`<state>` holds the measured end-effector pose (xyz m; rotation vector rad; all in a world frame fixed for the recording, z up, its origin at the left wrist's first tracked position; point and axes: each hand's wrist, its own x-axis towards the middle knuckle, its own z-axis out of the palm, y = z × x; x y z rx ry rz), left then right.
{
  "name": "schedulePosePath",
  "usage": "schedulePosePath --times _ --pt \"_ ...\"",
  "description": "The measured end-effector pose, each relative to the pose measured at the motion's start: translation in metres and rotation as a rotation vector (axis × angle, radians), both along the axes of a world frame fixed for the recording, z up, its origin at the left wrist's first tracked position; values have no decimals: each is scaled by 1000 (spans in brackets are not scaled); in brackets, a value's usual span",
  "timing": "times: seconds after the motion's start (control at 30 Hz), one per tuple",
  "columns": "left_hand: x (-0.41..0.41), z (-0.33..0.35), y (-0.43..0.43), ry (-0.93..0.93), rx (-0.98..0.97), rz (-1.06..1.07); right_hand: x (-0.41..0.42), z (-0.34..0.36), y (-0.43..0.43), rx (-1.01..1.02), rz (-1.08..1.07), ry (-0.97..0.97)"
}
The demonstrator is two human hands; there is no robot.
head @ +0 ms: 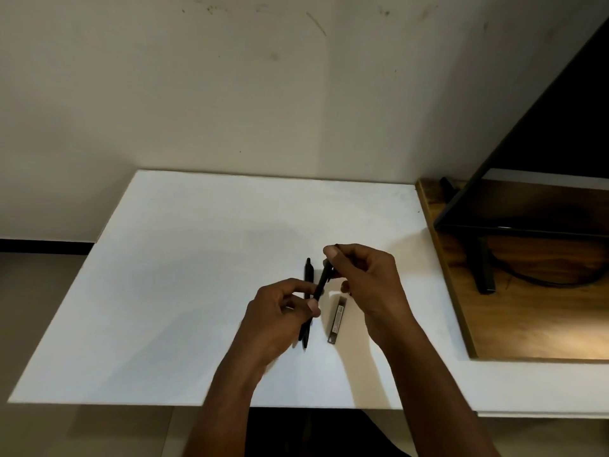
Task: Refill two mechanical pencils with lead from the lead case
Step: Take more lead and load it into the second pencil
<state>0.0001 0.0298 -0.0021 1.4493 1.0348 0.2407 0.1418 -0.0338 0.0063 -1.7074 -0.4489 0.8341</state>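
My left hand [280, 311] grips a black mechanical pencil [322, 281] by its lower barrel, holding it tilted above the white table [184, 275]. My right hand [362, 278] pinches the upper end of that same pencil between thumb and fingers. A second black pencil [307, 272] lies flat on the table just behind, its tip pointing toward me, partly hidden by my left hand. The slim dark lead case [337, 319] lies on the table under my right hand, to the right of the pencils.
A wooden board [534, 311] sits at the right, carrying a dark monitor [540, 127] on a black stand [484, 268] with a cable. A beige wall stands behind the table. The table's front edge runs near my forearms.
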Motion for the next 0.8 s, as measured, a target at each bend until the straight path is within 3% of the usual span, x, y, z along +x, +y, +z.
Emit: schedulePosePath --times 0.2,0.3,0.4,0.53,0.67,0.8 --pt "4 5 1 -73 173 237 -2 4 0 279 64 274" --pt "1 11 2 -178 210 346 -5 7 1 243 205 284" --pt "-1 14 3 -260 111 346 -9 4 1 202 343 220" --pt "-1 14 3 -310 65 366 -13 3 1 237 373 249" --pt "-2 13 5 -332 -48 310 -15 0 3 278 331 192" --pt "0 10 3 -384 -133 229 -17 2 6 290 241 262"
